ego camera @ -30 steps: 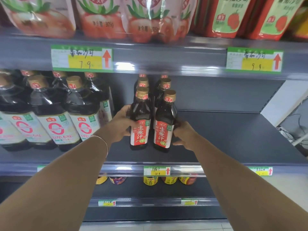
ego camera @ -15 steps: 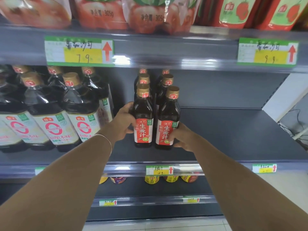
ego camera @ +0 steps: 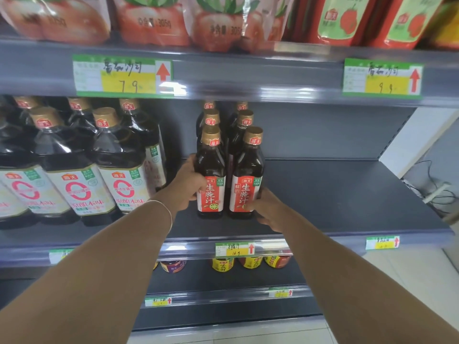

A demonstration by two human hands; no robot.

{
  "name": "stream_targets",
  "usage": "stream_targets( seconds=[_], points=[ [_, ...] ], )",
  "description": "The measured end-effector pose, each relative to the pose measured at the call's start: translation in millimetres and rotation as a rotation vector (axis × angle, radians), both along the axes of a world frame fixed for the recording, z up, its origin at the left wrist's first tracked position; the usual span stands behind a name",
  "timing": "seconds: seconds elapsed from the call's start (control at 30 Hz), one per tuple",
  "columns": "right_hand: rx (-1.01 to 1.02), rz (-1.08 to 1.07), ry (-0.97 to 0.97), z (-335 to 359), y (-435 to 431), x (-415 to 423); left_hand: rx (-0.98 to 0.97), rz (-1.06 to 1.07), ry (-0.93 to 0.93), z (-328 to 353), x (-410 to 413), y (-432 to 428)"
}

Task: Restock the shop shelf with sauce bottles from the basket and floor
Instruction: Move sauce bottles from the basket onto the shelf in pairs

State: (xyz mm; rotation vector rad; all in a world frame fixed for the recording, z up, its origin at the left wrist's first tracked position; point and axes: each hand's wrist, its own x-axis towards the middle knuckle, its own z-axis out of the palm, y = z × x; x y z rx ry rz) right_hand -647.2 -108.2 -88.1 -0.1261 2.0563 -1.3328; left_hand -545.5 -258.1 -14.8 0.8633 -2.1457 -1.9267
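Observation:
Two dark sauce bottles with gold caps and red labels stand side by side at the front of the grey middle shelf (ego camera: 347,194). My left hand (ego camera: 190,183) grips the left sauce bottle (ego camera: 211,170) from its left side. My right hand (ego camera: 267,211) holds the right sauce bottle (ego camera: 248,175) low down at its right side, fingers over the label's lower corner. Both bottles rest upright on the shelf. Several more of the same bottles (ego camera: 244,120) stand in two rows right behind them. No basket or floor stock is in view.
Large dark jugs with white labels (ego camera: 119,170) fill the shelf's left part. The upper shelf holds tomato sauce pouches (ego camera: 154,18). Small jars (ego camera: 223,264) sit on the lower shelf. Bare shelf surface stretches to the right of the bottles.
Both hands have pushed the two front bottles a little further back and upright on the shelf, closer to the rows behind. The camera has shifted slightly nearer and upward.

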Motion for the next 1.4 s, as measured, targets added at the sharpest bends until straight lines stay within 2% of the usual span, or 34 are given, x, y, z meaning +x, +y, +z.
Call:
stream_targets(
  seconds=[0.27, 0.43, 0.53, 0.6, 0.7, 0.73, 0.77, 0.87, 0.97, 1.2, 1.4],
  points=[
    [0.07, 0.003, 0.128, 2, -1, 10, -0.047, -0.003, -0.002, -4, 2, 1],
    [0.105, 0.004, 0.163, 2, 7, 16, -0.114, 0.103, 0.049, -22, 12, 2],
    [0.211, 0.011, 0.254, 7, 12, 22, -0.181, 0.123, -0.02, -31, 22, -2],
    [0.403, 0.08, 0.372, 14, 18, 30, -0.423, 0.027, -0.098, -33, 38, -1],
    [0.735, 0.301, 0.587, 27, 28, 53, -1.159, -0.299, -0.309, -31, 78, 5],
    [0.782, 0.406, 0.655, 29, 30, 63, -1.302, -0.4, -0.371, -32, 94, 8],
    [0.775, 0.518, 0.708, 30, 30, 76, -1.351, -0.452, -0.434, -35, 112, 11],
    [0.699, 0.863, 0.772, 27, 26, 125, -1.304, -0.436, -0.587, -48, 171, 25],
    [0.683, 1.104, 0.828, 8, 13, 185, -1.182, -0.338, -0.707, -65, 238, 39],
    [0.564, 1.394, 0.992, -43, -48, 346, -0.878, -0.064, -0.811, -114, 440, 40],
    [0.432, 1.6, 0.947, -88, -116, 511, -0.632, 0.222, -1.041, -150, 625, 32]
  ],
)
